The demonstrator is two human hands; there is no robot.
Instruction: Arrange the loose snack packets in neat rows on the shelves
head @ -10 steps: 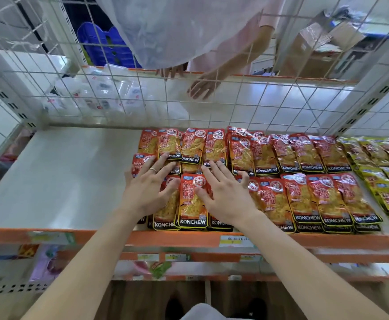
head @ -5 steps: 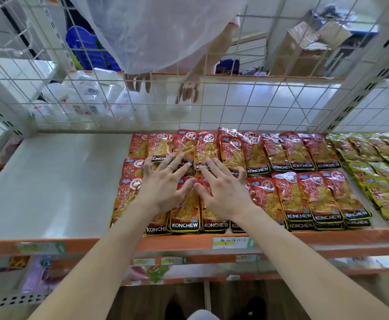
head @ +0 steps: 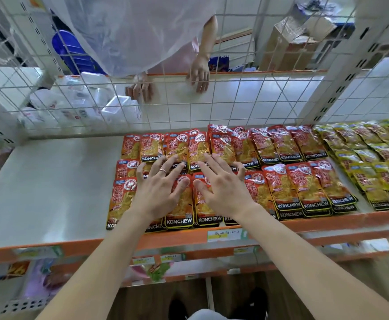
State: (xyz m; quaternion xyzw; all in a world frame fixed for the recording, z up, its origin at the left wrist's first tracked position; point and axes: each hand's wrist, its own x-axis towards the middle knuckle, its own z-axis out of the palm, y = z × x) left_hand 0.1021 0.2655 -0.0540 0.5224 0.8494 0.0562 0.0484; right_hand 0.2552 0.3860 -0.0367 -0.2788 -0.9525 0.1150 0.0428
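Note:
Red and orange KONCHEW snack packets (head: 288, 188) lie flat in rows on the white shelf (head: 45, 181) with an orange front edge. My left hand (head: 159, 188), with a ring on one finger, lies flat with spread fingers on the packets at the left of the rows. My right hand (head: 223, 188) presses flat on the packets right beside it. A leftmost packet (head: 119, 202) sits slightly askew near the shelf front. Both hands cover the packets beneath them.
Yellow-green packets (head: 373, 162) fill the shelf's right end. A white wire mesh (head: 189, 107) backs the shelf. Behind it stands another person, hands (head: 199, 72) on the far shelf edge, beside white foam containers (head: 96, 105). Lower shelves (head: 165, 262) carry price tags.
My two hands have stayed flat on the packets and slid them a little left and toward the shelf front. The person behind the mesh moved their hands along the far shelf.

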